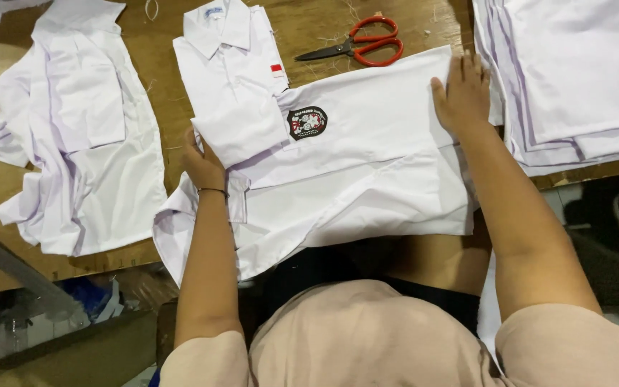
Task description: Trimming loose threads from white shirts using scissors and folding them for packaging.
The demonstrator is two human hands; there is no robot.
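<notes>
Here the left hand (202, 166) pinches the white shirt (352, 172) sleeve edge; right hand (463, 93) presses flat, open.

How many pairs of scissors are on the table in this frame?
1. The red-handled scissors lie closed on the wooden table, at its far edge, just beyond the white shirt under both hands. Others could be hidden under the fabric piles.

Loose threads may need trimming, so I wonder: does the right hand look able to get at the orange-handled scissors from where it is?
Probably yes. The right hand lies flat on the white shirt, and the orange-handled scissors lie open to view on the bare wooden table just beyond the shirt's edge, with nothing between them.
</notes>
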